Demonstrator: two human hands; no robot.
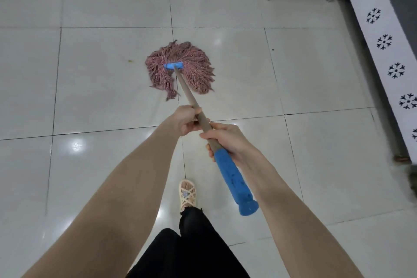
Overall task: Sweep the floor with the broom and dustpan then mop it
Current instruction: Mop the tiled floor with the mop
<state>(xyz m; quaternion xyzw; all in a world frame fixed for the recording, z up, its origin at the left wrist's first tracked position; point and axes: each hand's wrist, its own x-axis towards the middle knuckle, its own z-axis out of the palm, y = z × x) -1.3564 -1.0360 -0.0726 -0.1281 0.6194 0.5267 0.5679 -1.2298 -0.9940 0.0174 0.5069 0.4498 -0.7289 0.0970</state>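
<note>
Slipping seems the main risk, since the left hand and right hand both wrap the mop handle while a sandalled foot treads glossy, perhaps wet floor.

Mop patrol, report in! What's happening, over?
Left hand, right hand both gripping mop handle. Mop head spread flat on floor. Yellow speck left of it.
</note>
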